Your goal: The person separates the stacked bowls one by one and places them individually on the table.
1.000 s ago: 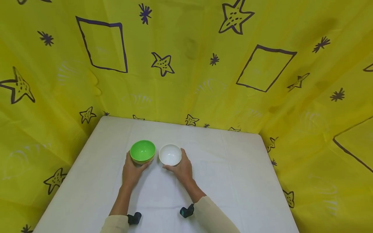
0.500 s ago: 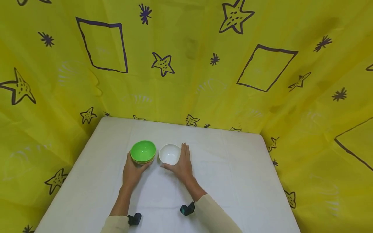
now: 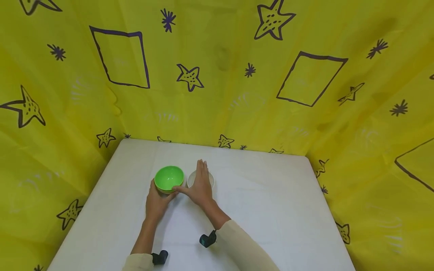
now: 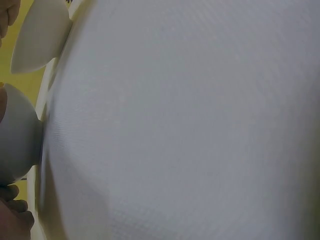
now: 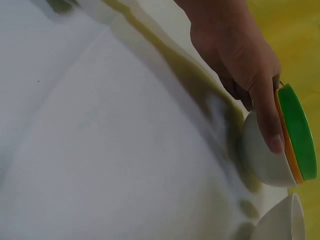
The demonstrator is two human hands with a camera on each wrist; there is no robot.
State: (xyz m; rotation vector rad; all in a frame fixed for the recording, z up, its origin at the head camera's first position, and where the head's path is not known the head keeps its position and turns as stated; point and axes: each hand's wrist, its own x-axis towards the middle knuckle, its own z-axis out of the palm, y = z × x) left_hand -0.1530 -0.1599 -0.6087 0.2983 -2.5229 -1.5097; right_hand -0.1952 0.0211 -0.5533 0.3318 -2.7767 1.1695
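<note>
A stack of nested bowls sits on the left of the table's middle: a green bowl [image 3: 169,178] on top, an orange rim [image 5: 290,140] below it, and a white bowl [image 5: 265,150] outermost. My left hand [image 3: 157,203] holds this stack from the near left side, thumb in front and fingers round the left. A separate white bowl [image 3: 211,181] stands just to the right, upright on the table. My right hand [image 3: 200,190] is over that bowl, partly covering it, with straight fingers pointing away. Its thumb reaches left to the green bowl's near rim; whether it touches is unclear.
A white cloth covers the table [image 3: 271,210]. Yellow curtains [image 3: 217,75] with drawn stars and frames hang behind it and along both sides. Each wrist wears a small black camera, the left camera [image 3: 160,257] and the right camera [image 3: 208,239].
My right hand has let go of the separate white bowl, straightened its fingers and moved left over it towards the green bowl. The left hand keeps its hold on the stack.
</note>
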